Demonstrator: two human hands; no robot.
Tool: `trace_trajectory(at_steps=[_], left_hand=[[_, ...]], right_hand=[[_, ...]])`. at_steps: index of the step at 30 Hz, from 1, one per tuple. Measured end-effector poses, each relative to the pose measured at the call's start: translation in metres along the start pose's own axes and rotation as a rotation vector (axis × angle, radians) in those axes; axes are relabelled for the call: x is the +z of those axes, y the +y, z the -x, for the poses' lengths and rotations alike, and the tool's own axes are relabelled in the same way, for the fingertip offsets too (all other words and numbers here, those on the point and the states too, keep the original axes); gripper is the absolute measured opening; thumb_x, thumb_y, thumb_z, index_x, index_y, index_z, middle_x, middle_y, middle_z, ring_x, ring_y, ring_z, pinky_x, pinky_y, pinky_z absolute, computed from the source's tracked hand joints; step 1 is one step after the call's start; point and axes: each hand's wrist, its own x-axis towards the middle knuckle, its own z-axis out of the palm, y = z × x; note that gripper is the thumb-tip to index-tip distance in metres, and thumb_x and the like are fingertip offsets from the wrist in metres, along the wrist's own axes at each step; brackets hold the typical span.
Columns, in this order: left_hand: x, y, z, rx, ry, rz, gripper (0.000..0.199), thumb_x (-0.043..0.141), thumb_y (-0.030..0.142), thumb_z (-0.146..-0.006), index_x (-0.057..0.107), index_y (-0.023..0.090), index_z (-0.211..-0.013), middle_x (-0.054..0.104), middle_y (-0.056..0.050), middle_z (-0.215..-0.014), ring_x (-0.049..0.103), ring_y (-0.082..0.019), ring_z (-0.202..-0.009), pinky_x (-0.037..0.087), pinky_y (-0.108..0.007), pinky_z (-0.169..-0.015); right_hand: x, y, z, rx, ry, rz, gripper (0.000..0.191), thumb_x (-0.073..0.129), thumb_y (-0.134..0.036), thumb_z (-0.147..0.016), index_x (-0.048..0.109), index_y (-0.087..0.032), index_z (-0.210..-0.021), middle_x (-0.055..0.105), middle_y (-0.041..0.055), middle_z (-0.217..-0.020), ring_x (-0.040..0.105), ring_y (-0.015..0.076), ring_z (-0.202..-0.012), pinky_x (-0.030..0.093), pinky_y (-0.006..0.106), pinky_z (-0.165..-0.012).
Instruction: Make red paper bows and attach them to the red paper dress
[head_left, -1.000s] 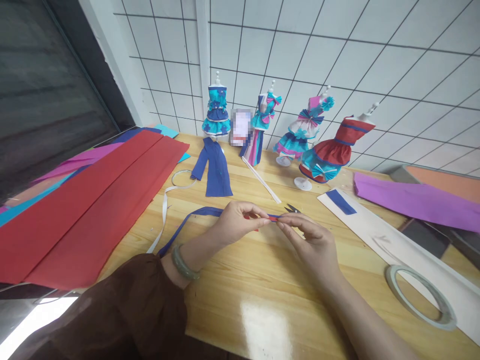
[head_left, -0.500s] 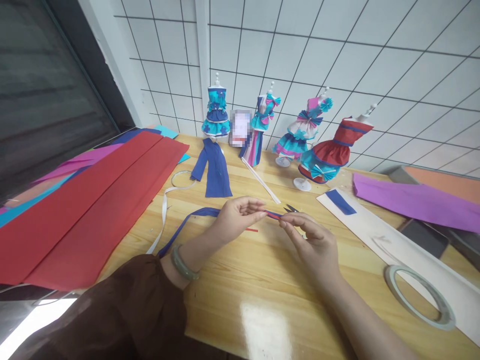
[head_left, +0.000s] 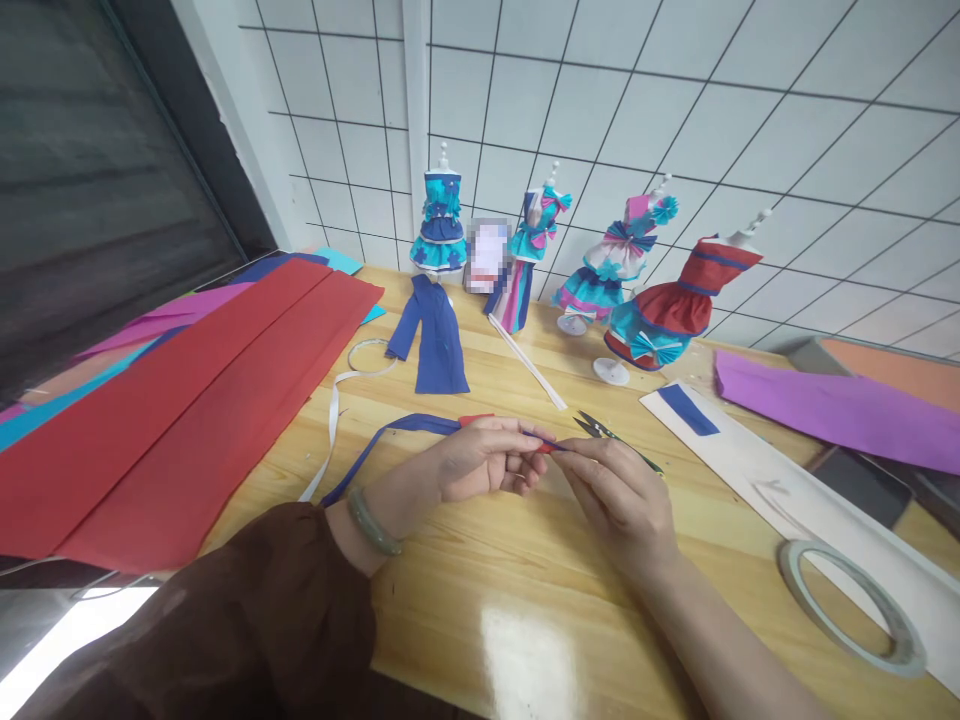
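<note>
My left hand and my right hand are close together over the middle of the table, each pinching a narrow blue and red paper strip. Only a short piece of it shows between the fingertips. From behind my left hand a long folded blue band runs left along the table to my wrist. A bit of red shows just above my left hand. Scissors with dark blades lie beyond my right hand, which partly hides them.
Several small dress forms in paper dresses, such as a red one, stand at the back. Red sheets cover the left side. A blue paper piece, white strips, a white board and a tape roll lie around.
My hands have come closer together, so less of the strip shows between them. My left fingers have curled in and my right hand is lower, uncovering more of the scissors.
</note>
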Motion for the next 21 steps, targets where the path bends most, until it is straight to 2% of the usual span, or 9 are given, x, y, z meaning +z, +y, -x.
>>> trace_trajectory(at_steps=[7, 12, 15, 18, 21], left_hand=[[-0.001, 0.0011, -0.0002, 0.011, 0.024, 0.019, 0.015, 0.059, 0.014, -0.071, 0.059, 0.011, -0.086, 0.058, -0.003, -0.068, 0.054, -0.009, -0.059, 0.041, -0.023, -0.058], [-0.0002, 0.0013, 0.0005, 0.033, 0.074, -0.031, 0.017, 0.062, 0.014, -0.069, 0.06, 0.011, -0.086, 0.059, -0.004, -0.07, 0.055, -0.009, -0.061, 0.041, -0.023, -0.061], [-0.0012, 0.0006, 0.0005, 0.113, 0.113, -0.084, 0.022, 0.063, 0.016, -0.069, 0.059, 0.011, -0.09, 0.061, -0.006, -0.074, 0.056, -0.01, -0.063, 0.042, -0.023, -0.062], [-0.0013, -0.0002, -0.0011, 0.168, 0.186, -0.13, 0.026, 0.065, 0.018, -0.068, 0.058, 0.011, -0.092, 0.063, -0.006, -0.076, 0.057, -0.009, -0.062, 0.043, -0.024, -0.061], [0.002, -0.0002, -0.0036, 0.174, 0.275, -0.211, 0.028, 0.065, 0.02, -0.067, 0.057, 0.011, -0.091, 0.063, -0.005, -0.072, 0.057, -0.01, -0.059, 0.043, -0.024, -0.059]], right_hand=[[-0.0009, 0.0015, 0.0008, -0.046, -0.068, -0.003, 0.035, 0.047, -0.007, -0.082, 0.056, -0.023, -0.112, 0.064, 0.0095, -0.097, 0.059, 0.0203, -0.085, 0.047, 0.035, -0.07], [-0.0005, 0.0003, -0.0002, 0.027, -0.06, -0.035, 0.029, 0.048, -0.01, -0.082, 0.059, -0.024, -0.105, 0.064, 0.0089, -0.097, 0.059, 0.0207, -0.085, 0.048, 0.035, -0.071], [0.0016, -0.0041, -0.002, 0.194, 0.003, -0.126, 0.031, 0.055, -0.015, -0.08, 0.056, -0.025, -0.109, 0.062, 0.0083, -0.099, 0.059, 0.0203, -0.087, 0.048, 0.036, -0.076], [0.0047, -0.0073, -0.0032, 0.508, 0.012, -0.355, 0.043, 0.059, -0.025, -0.078, 0.046, -0.024, -0.119, 0.059, 0.0089, -0.104, 0.061, 0.0187, -0.08, 0.05, 0.035, -0.071], [0.0076, -0.0071, -0.005, 0.758, -0.016, -0.625, 0.039, 0.059, -0.034, -0.077, 0.05, -0.02, -0.112, 0.059, 0.0092, -0.101, 0.062, 0.0174, -0.075, 0.052, 0.032, -0.065]])
